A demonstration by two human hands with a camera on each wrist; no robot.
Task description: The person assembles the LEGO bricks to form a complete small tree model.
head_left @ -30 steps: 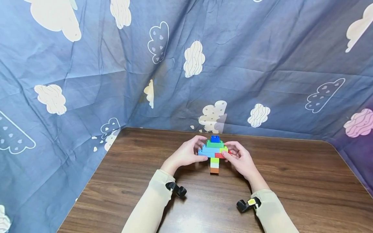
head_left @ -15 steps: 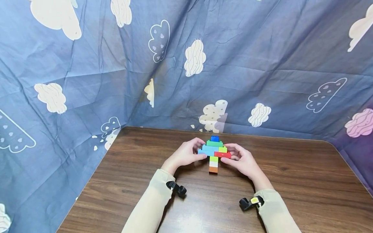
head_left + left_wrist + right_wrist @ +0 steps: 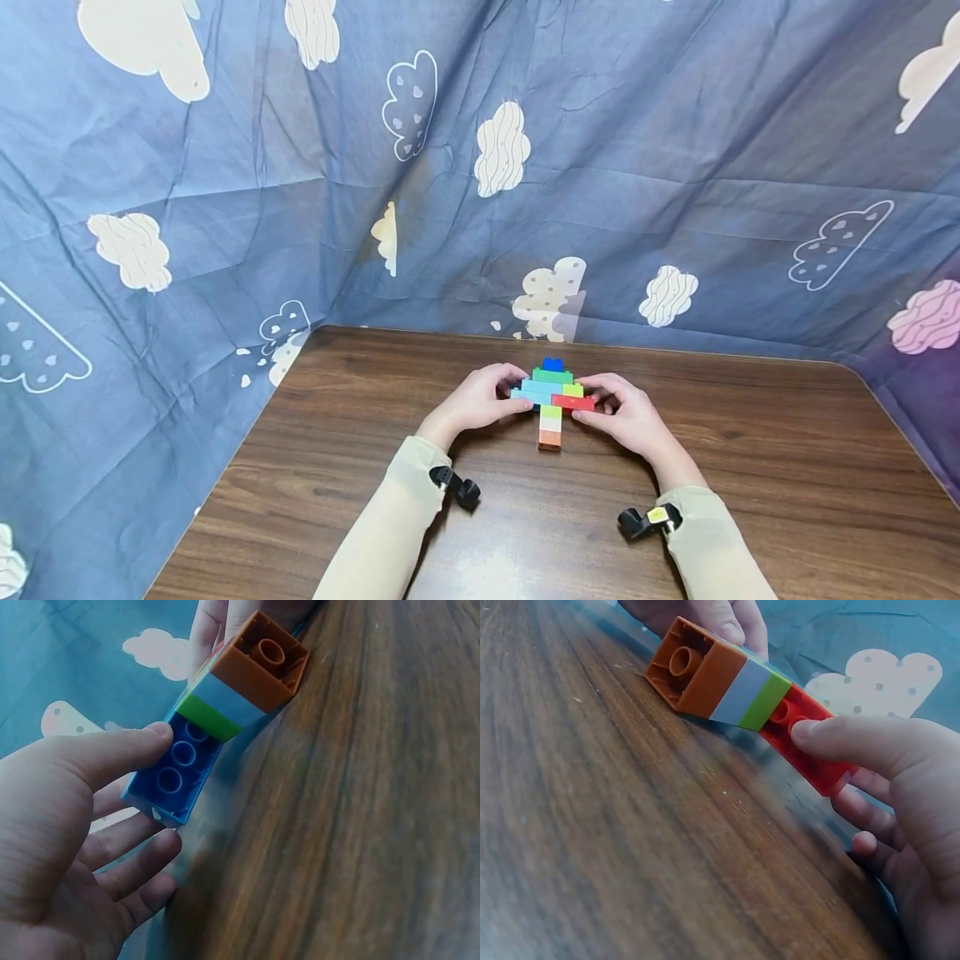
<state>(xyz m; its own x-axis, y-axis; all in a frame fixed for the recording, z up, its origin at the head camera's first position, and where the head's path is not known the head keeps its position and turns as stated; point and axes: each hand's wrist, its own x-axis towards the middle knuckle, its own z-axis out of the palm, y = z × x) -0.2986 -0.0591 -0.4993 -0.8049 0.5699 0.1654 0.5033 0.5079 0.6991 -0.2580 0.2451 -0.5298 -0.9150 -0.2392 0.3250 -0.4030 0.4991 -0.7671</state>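
Observation:
A tree-shaped model of toy building bricks (image 3: 549, 387) is between my two hands at the back of the table. It leans back, with the undersides of its bricks showing in both wrist views. My left hand (image 3: 480, 397) pinches the light blue brick (image 3: 161, 776) at the left end, thumb on its hollow underside. At the other end, my right hand (image 3: 628, 414) pinches the red brick (image 3: 810, 754) with the thumb underneath. A stem of lime, white and orange-brown bricks (image 3: 550, 439) points toward me. The top is a dark blue brick (image 3: 552, 365) above a green one.
The brown wood-grain table (image 3: 525, 517) spreads around the model. Behind it and at the sides hangs a blue cloth (image 3: 600, 208) with cloud prints. A small black device (image 3: 455, 487) is strapped on the left wrist, and another black device (image 3: 648, 522) on the right.
The model's top has tipped back and lower, so it looks flatter. My right thumb has shifted from the front of the red brick to its underside. The left hand has barely moved.

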